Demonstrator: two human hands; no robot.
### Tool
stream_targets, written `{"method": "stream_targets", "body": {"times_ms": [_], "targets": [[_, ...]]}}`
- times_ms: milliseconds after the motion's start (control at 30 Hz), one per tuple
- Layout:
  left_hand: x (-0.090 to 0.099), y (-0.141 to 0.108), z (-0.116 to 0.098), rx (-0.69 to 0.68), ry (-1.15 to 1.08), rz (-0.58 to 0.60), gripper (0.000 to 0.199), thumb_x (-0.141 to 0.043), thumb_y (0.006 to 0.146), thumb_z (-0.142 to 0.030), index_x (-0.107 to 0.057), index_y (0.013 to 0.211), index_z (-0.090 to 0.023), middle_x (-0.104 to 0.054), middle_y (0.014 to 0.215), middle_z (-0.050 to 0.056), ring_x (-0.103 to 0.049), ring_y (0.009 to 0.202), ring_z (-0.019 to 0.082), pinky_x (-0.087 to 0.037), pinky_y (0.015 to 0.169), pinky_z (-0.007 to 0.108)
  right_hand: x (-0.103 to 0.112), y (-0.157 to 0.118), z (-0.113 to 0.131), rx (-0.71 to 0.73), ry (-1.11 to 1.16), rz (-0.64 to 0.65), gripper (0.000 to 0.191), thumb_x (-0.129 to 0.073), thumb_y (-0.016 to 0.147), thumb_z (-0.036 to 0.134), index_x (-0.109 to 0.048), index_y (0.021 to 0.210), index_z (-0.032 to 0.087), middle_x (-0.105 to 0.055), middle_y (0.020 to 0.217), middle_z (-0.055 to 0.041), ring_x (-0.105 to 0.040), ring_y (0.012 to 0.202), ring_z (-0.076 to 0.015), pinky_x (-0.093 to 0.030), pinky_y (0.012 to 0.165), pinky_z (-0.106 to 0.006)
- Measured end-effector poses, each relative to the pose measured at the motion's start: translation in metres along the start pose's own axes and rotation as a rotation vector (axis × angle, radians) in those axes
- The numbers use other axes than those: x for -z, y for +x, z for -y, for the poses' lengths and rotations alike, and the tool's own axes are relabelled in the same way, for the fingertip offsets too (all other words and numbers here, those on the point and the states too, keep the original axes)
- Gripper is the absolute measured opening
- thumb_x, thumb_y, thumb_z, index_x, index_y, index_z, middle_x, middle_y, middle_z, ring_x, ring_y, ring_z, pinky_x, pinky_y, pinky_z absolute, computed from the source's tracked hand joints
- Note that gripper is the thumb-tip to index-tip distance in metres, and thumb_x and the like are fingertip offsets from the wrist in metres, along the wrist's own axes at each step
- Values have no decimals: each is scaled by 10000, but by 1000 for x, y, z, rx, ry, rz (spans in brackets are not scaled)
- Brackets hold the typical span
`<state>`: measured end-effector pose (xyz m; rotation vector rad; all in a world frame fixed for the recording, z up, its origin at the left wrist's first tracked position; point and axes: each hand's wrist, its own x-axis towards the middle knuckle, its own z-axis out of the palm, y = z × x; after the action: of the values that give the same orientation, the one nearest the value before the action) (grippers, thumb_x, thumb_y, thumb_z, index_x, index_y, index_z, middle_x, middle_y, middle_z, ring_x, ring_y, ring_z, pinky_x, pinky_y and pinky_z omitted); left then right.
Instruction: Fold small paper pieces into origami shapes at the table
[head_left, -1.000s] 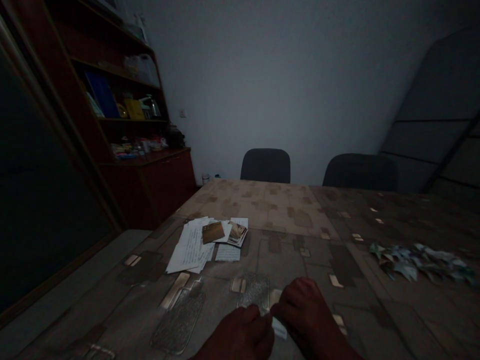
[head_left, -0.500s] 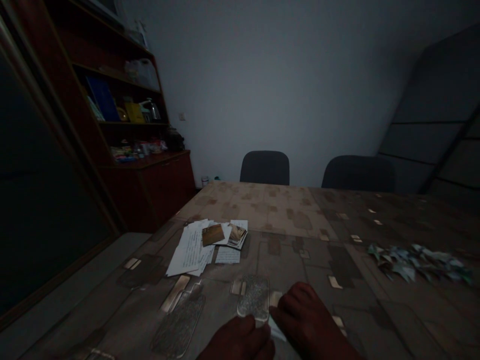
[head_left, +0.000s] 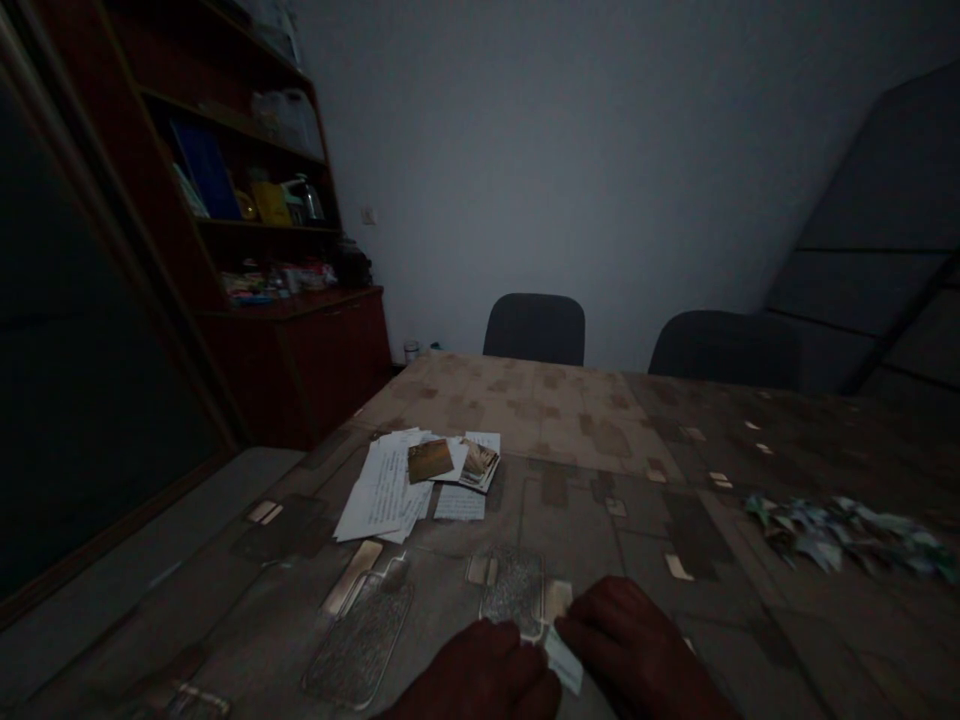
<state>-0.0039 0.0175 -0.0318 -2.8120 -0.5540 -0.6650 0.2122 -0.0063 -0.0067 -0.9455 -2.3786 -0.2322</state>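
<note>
Low in the head view, a small pale piece of folded paper [head_left: 564,662] lies between my hands, close to the table surface. My right hand [head_left: 634,635] has its fingers curled and pressed onto the upper right edge of that paper. On its other side my left hand [head_left: 487,672] is closed, knuckles up, with its fingertips hidden beneath; it touches or nearly touches the paper. Over to the right sits a heap of folded paper pieces [head_left: 847,532], pale with greenish and brownish parts.
Printed sheets [head_left: 375,495] lie left of centre, with a brown card [head_left: 430,461] and a picture card [head_left: 478,462] on top. A patterned cloth covers the table [head_left: 555,410]. Two dark chairs [head_left: 534,328] stand behind it. A red-brown cabinet [head_left: 337,345] is at the left.
My hands have shifted slightly apart, and more of the small paper shows between them. The camera view has moved a little. The sheets and the heap stay where they were.
</note>
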Motion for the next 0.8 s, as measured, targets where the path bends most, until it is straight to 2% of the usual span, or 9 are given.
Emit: {"method": "stream_targets", "body": {"times_ms": [100,233,433,600,667,733,800], "targets": [[-6,4,-2,10,3,-60,239,-600,922,-217,-479,716,-210,-564,568,-40,-484,475,132,-247,451,303,4,1,3,-14,-14,38,353,-333,1059,238,-654,926,175,-672,775,-51,-558,698,-180,-430,673,-320],[-9,10,-6,91,-50,-91,283,-491,961,-230,-457,680,-212,-580,541,-29,-501,443,135,-225,433,319,10,1,6,-39,3,126,328,-362,1051,236,-659,926,175,-669,791,-59,-567,723,-196,-440,685,-326],[-3,12,-7,155,-66,-86,302,-421,977,-226,-453,677,-210,-589,543,-28,-509,450,126,-259,452,308,14,3,5,-15,57,69,318,-371,1045,218,-671,942,207,-688,763,-47,-593,693,-194,-488,688,-328],[-5,9,-7,132,-58,-46,240,-496,942,-213,-453,705,-214,-599,584,-33,-522,480,136,-249,452,313,22,-5,1,29,87,6,275,-356,1040,234,-630,1038,207,-754,869,-80,-656,745,-213,-535,727,-351],[-5,8,-6,120,-57,-27,231,-554,911,-215,-450,705,-214,-596,580,-37,-521,481,136,-257,457,305,23,-12,-1,63,58,-90,291,-325,1051,262,-609,1069,200,-768,899,-85,-673,779,-218,-545,717,-339],[-3,7,-5,141,-64,-10,240,-596,894,-229,-453,701,-211,-591,572,-37,-515,477,132,-272,466,295,23,-17,-3,52,65,-67,297,-321,1053,288,-593,1124,194,-769,968,-88,-680,831,-221,-547,732,-334],[0,7,-5,151,-64,-22,249,-580,916,-239,-458,701,-210,-582,568,-34,-503,475,129,-277,470,291,23,-19,-3,10,96,3,241,-386,1024,238,-611,1104,200,-767,978,-87,-678,851,-219,-547,743,-330]]}}
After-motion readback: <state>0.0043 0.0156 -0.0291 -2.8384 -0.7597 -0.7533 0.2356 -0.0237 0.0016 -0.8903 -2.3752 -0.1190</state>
